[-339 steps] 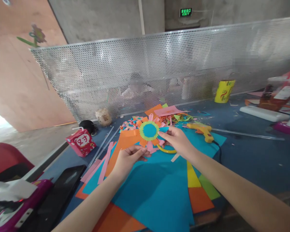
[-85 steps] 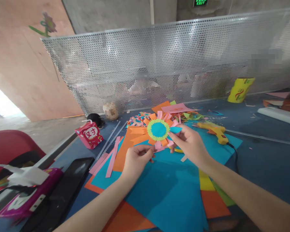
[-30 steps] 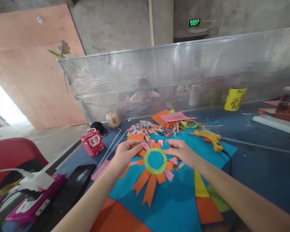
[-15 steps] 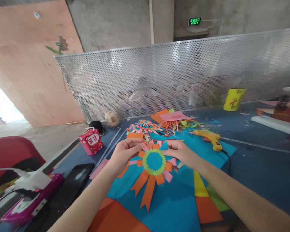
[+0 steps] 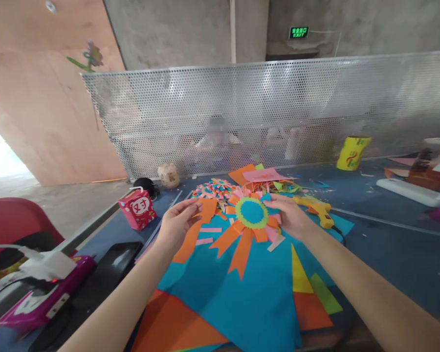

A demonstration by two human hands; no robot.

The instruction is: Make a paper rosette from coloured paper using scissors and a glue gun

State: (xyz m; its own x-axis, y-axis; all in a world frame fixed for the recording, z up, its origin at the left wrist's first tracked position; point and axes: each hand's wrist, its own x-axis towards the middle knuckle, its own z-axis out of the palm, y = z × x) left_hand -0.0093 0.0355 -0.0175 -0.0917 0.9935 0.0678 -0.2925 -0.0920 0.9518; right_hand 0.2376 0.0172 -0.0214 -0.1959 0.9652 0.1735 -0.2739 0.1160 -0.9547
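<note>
A paper rosette (image 5: 251,213) has a blue centre, a green scalloped ring, orange and pink petals and orange ribbon tails (image 5: 238,247). It is raised a little above a blue paper sheet (image 5: 249,298). My right hand (image 5: 291,217) pinches the rosette's right edge. My left hand (image 5: 176,226) hovers just left of the rosette with its fingers stretched apart. It holds nothing, and its fingertips are close to an orange paper piece (image 5: 205,210).
A yellow glue gun (image 5: 317,210) lies right of my right hand. Behind are another paper rosette (image 5: 214,188) and paper scraps (image 5: 267,181). A red drink carton (image 5: 137,208), a black tablet (image 5: 110,264) and a purple device (image 5: 40,298) sit at left. A perforated metal screen (image 5: 278,107) closes off the back.
My left hand has let go of the rosette and opened. My right hand has carried the rosette up and to the right. The camera has shifted slightly.
</note>
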